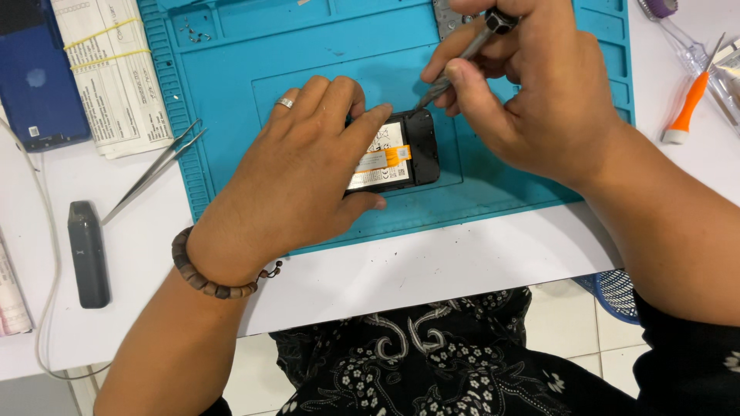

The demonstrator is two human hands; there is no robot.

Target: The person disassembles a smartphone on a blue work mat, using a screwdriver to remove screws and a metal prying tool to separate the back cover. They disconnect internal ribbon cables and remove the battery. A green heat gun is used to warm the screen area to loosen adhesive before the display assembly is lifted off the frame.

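Note:
An opened black phone [422, 146] lies back-up on the blue work mat [231, 69], its white battery [383, 158] and an orange flex strip showing. My left hand [304, 166], with a ring and a bead bracelet, lies over the phone's left part and holds it down, thumb along its near edge. My right hand [516, 92] grips a slim metal screwdriver [462, 58] whose tip meets the phone's top edge.
Tweezers [154, 169] straddle the mat's left edge. A dark blue phone back [38, 77], banded paper bundle [112, 73] and small black device [87, 254] lie on the white table at left. An orange-handled tool [686, 108] and clear-handled screwdriver [682, 38] rest at right.

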